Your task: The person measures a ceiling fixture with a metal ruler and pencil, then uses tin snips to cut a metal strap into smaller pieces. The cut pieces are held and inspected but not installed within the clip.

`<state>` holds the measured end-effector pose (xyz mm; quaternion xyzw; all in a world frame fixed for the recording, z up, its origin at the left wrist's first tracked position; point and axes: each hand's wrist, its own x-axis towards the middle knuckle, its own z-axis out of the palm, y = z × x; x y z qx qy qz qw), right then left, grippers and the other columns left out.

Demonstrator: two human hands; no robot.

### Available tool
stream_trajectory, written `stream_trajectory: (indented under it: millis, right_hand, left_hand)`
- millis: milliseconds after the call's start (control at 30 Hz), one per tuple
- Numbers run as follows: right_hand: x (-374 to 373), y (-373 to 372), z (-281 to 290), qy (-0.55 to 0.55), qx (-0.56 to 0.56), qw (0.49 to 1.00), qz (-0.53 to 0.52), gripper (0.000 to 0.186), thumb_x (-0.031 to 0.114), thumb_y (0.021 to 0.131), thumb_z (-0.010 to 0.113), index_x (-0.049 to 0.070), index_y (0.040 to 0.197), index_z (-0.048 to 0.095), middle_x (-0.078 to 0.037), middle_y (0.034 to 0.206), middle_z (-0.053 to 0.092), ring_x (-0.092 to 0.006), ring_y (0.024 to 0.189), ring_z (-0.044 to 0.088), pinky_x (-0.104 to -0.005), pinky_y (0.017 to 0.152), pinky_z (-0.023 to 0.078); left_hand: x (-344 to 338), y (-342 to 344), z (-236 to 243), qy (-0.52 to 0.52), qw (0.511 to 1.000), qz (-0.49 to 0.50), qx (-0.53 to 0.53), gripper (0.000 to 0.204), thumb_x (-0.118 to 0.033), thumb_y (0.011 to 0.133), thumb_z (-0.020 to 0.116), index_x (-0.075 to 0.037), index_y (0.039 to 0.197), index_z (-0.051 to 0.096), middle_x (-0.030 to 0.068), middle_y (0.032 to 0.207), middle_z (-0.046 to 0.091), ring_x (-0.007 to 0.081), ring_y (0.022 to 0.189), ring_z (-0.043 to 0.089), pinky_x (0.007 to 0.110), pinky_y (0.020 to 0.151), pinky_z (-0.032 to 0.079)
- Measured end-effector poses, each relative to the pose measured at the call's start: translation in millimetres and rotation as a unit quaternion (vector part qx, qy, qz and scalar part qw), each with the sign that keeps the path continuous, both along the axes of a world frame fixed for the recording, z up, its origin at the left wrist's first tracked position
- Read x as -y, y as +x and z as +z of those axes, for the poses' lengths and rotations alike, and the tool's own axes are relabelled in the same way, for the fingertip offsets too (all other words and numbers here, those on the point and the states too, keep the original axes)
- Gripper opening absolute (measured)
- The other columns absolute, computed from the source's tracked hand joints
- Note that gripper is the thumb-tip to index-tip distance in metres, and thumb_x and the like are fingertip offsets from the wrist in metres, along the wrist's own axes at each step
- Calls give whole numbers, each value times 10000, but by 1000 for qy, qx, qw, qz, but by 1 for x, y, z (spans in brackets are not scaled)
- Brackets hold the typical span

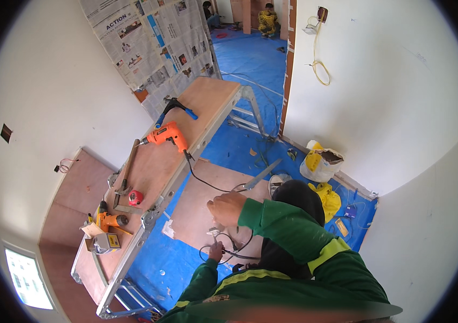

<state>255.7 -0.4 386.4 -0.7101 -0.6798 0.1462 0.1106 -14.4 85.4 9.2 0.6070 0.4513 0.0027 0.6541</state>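
My right hand is closed in a fist over a flat wooden board; what it grips is hidden. Just past its knuckles a pale saw-like blade slants up and right; I cannot tell whether it touches that hand. Lower down, my left hand is closed on a black cable, which loops beside it. A small whitish piece sticks up above those fingers, its kind unclear. An orange drill lies on the work platform, its cord hanging down toward my right hand.
The platform carries a blue-and-black tool, a hammer, a red tape measure and an orange cordless drill. Blue sheeting covers the floor. A white sack and yellow cloth stand by the right wall. Two people are farther back.
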Motion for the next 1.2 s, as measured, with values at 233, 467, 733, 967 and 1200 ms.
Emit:
stream_trajectory:
  millis: [233, 467, 733, 967, 1200]
  right_hand:
    - [-5, 5, -8, -7, 20, 999, -40, 395, 352, 859, 848, 60, 1103, 743, -136, 1065, 789, -342, 1010, 787, -503, 805, 627]
    - [-11, 1, -3, 7, 8, 1000, -9, 393, 350, 862, 850, 67, 1113, 743, -121, 1094, 789, -328, 1029, 786, -515, 831, 626]
    - [-13, 0, 3, 20, -10, 1000, 21, 388, 316, 898, 808, -2, 1088, 694, -176, 998, 775, -366, 944, 787, -494, 796, 623]
    - [-29, 0, 4, -6, 0, 1000, -9, 399, 338, 856, 859, 56, 1122, 766, -127, 1107, 798, -328, 1040, 787, -500, 801, 622]
    - [-25, -11, -12, -15, -20, 1000, -3, 337, 319, 855, 843, 50, 1053, 798, -168, 1135, 795, -357, 1048, 784, -493, 850, 636]
  left_hand:
    - [-9, -1, -15, -35, 999, -1, -8, 497, -468, 1085, 575, 19, 1065, 670, 119, 881, 728, 208, 654, 690, 346, 566, 536]
    - [-12, -1, -22, -50, 998, 13, -21, 467, -464, 1088, 592, -4, 1058, 668, 100, 880, 735, 203, 639, 699, 341, 488, 491]
    - [-11, -2, -19, -63, 995, 30, -68, 447, -451, 1098, 591, -15, 1033, 668, 93, 852, 729, 200, 630, 691, 348, 489, 488]
    - [-16, 7, -2, -60, 997, 2, -47, 426, -433, 1102, 595, -17, 1032, 654, 95, 875, 721, 197, 665, 702, 326, 502, 488]
    - [3, 30, 35, -98, 994, -25, 41, 365, -365, 1126, 582, -23, 1015, 640, 81, 848, 665, 163, 722, 644, 292, 547, 479]
